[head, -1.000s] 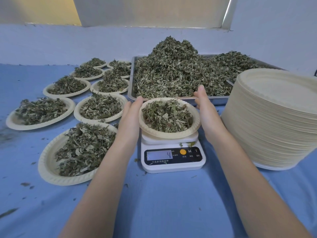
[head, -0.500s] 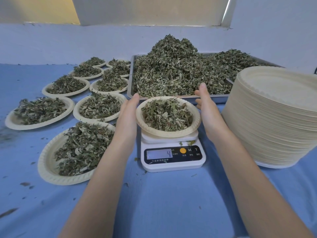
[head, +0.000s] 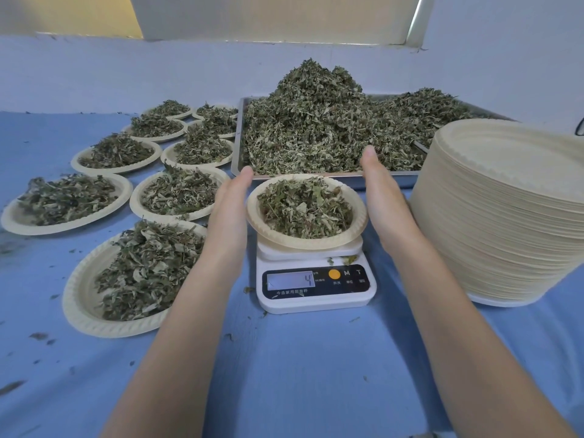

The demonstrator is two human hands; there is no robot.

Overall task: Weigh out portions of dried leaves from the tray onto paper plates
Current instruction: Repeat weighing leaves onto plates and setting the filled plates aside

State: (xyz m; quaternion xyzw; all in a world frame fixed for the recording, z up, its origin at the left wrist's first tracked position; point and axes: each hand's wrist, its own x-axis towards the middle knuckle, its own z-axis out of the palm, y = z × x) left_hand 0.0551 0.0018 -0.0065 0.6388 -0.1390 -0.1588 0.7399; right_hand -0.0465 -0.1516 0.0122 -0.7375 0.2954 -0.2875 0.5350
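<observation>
Head view: my two hands flank a paper plate (head: pixel 307 213) of dried leaves on the scale (head: pixel 316 281).
My left hand (head: pixel 229 210) and right hand (head: pixel 380 197) stand flat-fingered, apart, beside its rim; whether they touch it I cannot tell. The plate is round and tilts slightly left. The heaped tray (head: pixel 322 177) lies just behind, an empty plate stack (head: pixel 505 213) right, filled plates (head: pixel 136 273) left.

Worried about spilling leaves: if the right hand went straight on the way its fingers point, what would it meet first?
Probably the heaped dried leaves at the near rim of the metal tray; the right hand points there, though depth is unclear.
</observation>
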